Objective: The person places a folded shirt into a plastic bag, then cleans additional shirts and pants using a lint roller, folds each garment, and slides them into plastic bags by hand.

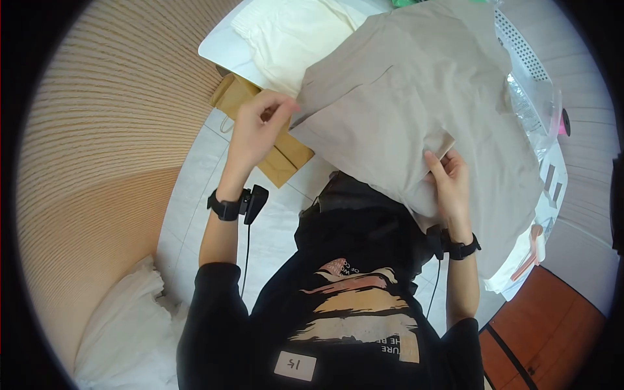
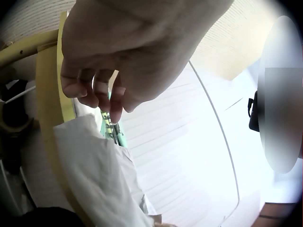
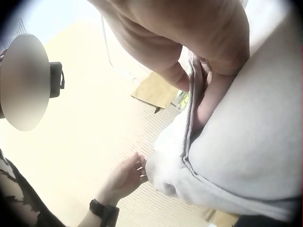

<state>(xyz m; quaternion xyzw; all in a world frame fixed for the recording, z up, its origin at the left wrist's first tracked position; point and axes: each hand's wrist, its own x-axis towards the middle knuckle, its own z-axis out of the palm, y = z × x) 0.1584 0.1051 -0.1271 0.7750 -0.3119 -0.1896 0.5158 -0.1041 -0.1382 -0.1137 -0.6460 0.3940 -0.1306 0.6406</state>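
Note:
A wide grey-beige cloth point(image 1: 416, 84) with stitched edges spreads over the white table and hangs toward the person's lap. The right hand point(image 1: 450, 182) pinches a folded, hemmed edge of it between thumb and fingers. In the right wrist view that hem point(image 3: 191, 109) runs down from the fingers, some of which are tucked behind it. The left hand point(image 1: 260, 127) is raised at the cloth's left corner, fingers loosely bent and fingertips right beside the edge. Its fingers point(image 2: 102, 92) hang apart with nothing between them in the left wrist view.
Cream fabric point(image 1: 286, 39) lies on the table point(image 1: 227, 49) at the back left. Below the left hand is a brown paper bag point(image 1: 279, 162). A perforated white basket point(image 1: 520, 45) and clear plastic stand at the right. White fabric point(image 1: 130, 325) lies at lower left, beside a ribbed wall.

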